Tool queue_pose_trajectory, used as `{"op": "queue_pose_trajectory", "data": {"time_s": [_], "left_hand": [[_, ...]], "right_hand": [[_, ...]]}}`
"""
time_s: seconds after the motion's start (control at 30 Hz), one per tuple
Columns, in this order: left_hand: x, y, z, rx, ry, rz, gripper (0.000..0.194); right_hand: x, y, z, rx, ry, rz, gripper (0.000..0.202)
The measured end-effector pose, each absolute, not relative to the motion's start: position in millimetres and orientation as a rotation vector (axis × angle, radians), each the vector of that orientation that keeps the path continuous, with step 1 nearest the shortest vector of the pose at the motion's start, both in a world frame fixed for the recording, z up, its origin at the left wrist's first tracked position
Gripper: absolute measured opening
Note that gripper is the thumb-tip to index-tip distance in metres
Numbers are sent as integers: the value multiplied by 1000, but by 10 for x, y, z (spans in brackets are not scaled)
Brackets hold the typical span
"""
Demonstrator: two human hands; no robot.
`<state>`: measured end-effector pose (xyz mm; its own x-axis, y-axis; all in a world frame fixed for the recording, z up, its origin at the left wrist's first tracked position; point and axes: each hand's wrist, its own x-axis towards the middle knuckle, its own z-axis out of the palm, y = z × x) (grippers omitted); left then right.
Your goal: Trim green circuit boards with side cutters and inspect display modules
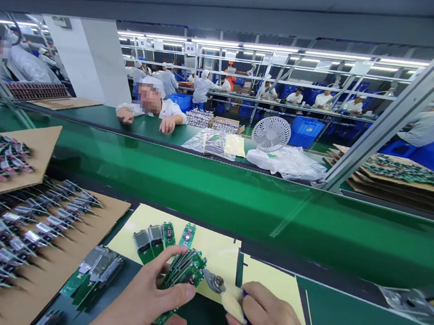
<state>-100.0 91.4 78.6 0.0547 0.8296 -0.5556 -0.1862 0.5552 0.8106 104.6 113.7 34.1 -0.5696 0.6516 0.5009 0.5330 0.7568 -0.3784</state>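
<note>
My left hand (149, 292) is closed round a stack of green circuit boards (186, 270), held on edge with the thumb in front and fingers behind. In my right hand (266, 317) is a pair of cutting pliers (215, 281) with pale yellow and blue handles. The pliers' jaws are at the right edge of the stack; whether they touch a board I cannot tell. Just behind the stack, several more boards, two with grey display screens (149, 238), rest on a yellow sheet (227, 246). Left of my left hand sits a pile of screen boards (95, 271).
Cardboard sheets (107, 208) at left carry rows of boards with screens. A green conveyor belt (199, 181) runs across beyond the bench. On its far side are a co-worker (153, 104), a white fan (271, 133) and plastic bags. A metal post (392, 119) slants at right.
</note>
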Motion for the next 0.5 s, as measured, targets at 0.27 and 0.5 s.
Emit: {"op": "queue_pose_trajectory", "data": {"time_s": [0.27,0.5], "left_hand": [[-1105,880,701,921,1261,836,62],[-1115,773,658,1177,1403,895,50]], "right_hand": [[1157,1265,593,-1375,-2392,843,39],[1149,1427,487,-1179,-2582,-544,12]]}}
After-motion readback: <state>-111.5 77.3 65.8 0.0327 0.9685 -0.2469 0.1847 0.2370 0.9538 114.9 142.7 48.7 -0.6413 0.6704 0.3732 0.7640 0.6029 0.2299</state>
